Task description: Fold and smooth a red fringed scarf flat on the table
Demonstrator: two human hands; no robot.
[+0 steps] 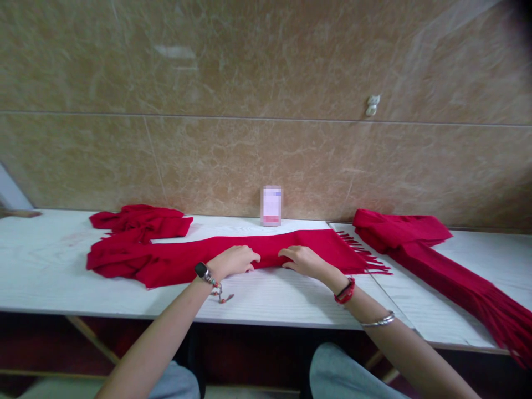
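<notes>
A red scarf [316, 246] lies lengthwise along the white table, its fringe at the right end and its left part bunched in loose folds. My left hand [235, 260] rests on the middle of the scarf, fingers curled down around its near edge. A short gap to the right, my right hand [305, 260] holds the same edge between thumb and fingers. Both palms face down, and some fingertips are hidden under the hands and cloth.
A second red scarf [440, 266] lies folded at the right, its fringe hanging over the front edge. Against the tan marbled wall [233, 166] stands a small phone-like upright object [271, 206], its face blurred. The white table [282, 299] has a seam right of centre.
</notes>
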